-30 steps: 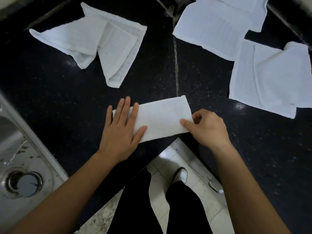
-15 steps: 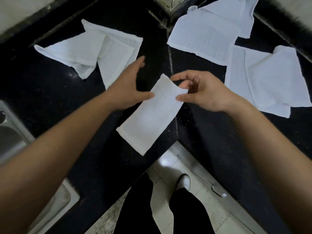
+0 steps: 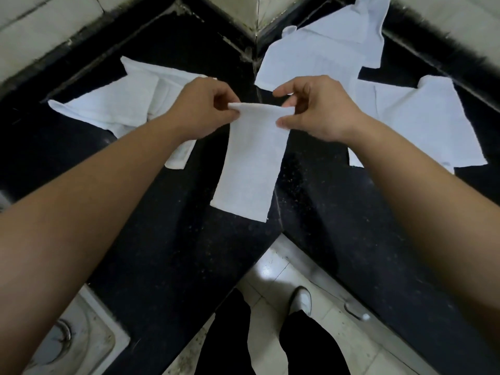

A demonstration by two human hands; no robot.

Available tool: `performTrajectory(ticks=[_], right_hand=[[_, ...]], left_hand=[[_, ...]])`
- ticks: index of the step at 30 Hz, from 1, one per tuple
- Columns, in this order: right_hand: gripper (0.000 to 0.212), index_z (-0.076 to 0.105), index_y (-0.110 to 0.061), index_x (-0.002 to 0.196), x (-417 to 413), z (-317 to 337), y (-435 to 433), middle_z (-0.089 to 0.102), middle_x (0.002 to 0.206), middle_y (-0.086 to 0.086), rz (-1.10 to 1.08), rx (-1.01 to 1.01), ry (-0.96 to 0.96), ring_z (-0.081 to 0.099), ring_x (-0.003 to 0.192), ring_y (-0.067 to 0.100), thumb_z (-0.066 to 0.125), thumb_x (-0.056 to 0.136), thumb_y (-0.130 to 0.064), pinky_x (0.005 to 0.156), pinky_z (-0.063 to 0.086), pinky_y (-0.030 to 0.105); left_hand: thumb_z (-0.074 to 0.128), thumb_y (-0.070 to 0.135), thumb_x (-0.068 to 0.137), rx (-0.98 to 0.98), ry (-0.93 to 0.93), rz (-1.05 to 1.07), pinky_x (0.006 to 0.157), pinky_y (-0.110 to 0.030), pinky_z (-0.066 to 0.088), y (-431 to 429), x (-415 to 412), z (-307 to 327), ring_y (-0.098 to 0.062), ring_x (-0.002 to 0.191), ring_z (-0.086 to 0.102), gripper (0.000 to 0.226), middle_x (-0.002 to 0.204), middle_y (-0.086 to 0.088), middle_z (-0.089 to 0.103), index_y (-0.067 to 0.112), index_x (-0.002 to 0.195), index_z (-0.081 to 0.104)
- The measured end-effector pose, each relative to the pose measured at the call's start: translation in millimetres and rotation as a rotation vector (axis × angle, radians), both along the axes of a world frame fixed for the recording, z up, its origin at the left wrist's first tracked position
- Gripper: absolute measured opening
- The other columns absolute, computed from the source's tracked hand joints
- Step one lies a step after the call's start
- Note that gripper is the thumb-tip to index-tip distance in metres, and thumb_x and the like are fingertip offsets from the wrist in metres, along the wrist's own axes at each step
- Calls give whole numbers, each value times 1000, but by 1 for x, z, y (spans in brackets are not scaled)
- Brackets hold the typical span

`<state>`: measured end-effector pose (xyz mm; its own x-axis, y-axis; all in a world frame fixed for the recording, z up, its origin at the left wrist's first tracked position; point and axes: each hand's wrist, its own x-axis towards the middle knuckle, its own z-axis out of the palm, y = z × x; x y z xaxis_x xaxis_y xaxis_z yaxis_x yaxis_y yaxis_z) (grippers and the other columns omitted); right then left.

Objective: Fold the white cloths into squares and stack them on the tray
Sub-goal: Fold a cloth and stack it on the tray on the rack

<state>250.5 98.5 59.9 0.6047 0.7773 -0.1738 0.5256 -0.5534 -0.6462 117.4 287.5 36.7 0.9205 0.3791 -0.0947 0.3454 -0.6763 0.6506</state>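
Observation:
A white cloth folded into a long strip (image 3: pixel 251 163) lies lengthwise on the black counter (image 3: pixel 167 239), its far end lifted. My left hand (image 3: pixel 201 109) pinches the strip's far left corner. My right hand (image 3: pixel 316 106) pinches the far right corner. A loosely folded white cloth (image 3: pixel 119 104) lies behind my left arm. Two more white cloths lie at the back right: one flat near the corner (image 3: pixel 324 55), one partly folded (image 3: pixel 422 123). No tray is in view.
The counter meets in an inner corner under tiled walls (image 3: pixel 257 12). A steel sink (image 3: pixel 67 339) sits at the lower left. The counter's front edge drops to a tiled floor (image 3: pixel 273 274), where my legs and a shoe (image 3: pixel 301 299) show.
The strip was turned from lying crosswise under both hands to lying lengthwise away from me. Both hands moved to its far end and now pinch its two corners, lifting that end.

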Motion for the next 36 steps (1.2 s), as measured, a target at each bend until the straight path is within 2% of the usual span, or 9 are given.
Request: performTrajectory(ticks=[3,9,13,17,21,27,31,34,36], right_hand=[[40,70,-27,117,-19,-10,-13,65,84,-15,-12,2,-60,59,70,0,82,79,-27,83,53,22],[13,74,-24,99,-85,-50,-48,64,91,-5,77,77,-230,62,74,15,73,86,-23,70,56,39],[20,74,-15,107,-119,-76,-67,66,103,0,123,115,-229,67,78,18,71,88,-16,66,59,41],[21,75,-9,109,-135,-87,-78,67,99,3,163,173,-313,67,84,19,68,90,-12,66,60,36],[21,75,-7,110,-142,-98,-82,67,98,5,207,205,-356,65,84,21,65,92,-12,65,58,36],[27,73,-7,115,-146,-109,-89,66,105,9,249,199,-406,64,89,24,64,93,-19,75,56,37],[29,71,-5,119,-142,-97,-87,64,112,11,23,246,-403,62,96,25,60,97,-20,79,53,41],[45,55,-4,138,-139,-90,-73,51,140,17,-41,79,-398,50,126,31,48,102,-29,102,45,49],[59,34,-4,152,-141,-90,-58,27,160,17,-13,-74,-366,24,148,31,38,105,-39,120,24,48]], left_hand=[[71,23,88,119,-93,-68,76,-23,45,-1,-18,-14,-11,88,57,7,94,7,59,20,95,70],[72,7,83,282,-178,-214,75,-36,52,-26,-93,-48,-23,95,61,18,103,-5,67,10,100,75],[73,3,82,320,-170,-268,71,-41,56,-35,-121,-69,-25,92,65,22,104,-6,70,9,103,76],[65,7,88,346,-212,-298,80,-32,54,-36,-131,-74,-25,96,64,22,109,-8,70,8,108,75],[66,5,87,378,-196,-345,80,-36,54,-36,-137,-81,-29,98,66,24,114,-13,69,7,111,74],[53,0,86,404,-201,-354,88,-46,52,-37,-147,-90,-35,109,60,36,127,-21,61,1,119,68],[49,1,91,398,-311,-232,99,-46,46,-43,-134,-78,-35,125,54,36,136,-21,56,-3,124,63],[40,22,102,447,-158,-301,113,-48,32,-45,-111,-74,-28,147,29,47,156,-15,35,2,145,43],[26,36,105,480,-3,-368,119,-50,20,-43,-99,-79,-23,152,10,58,164,-10,16,6,154,25]])
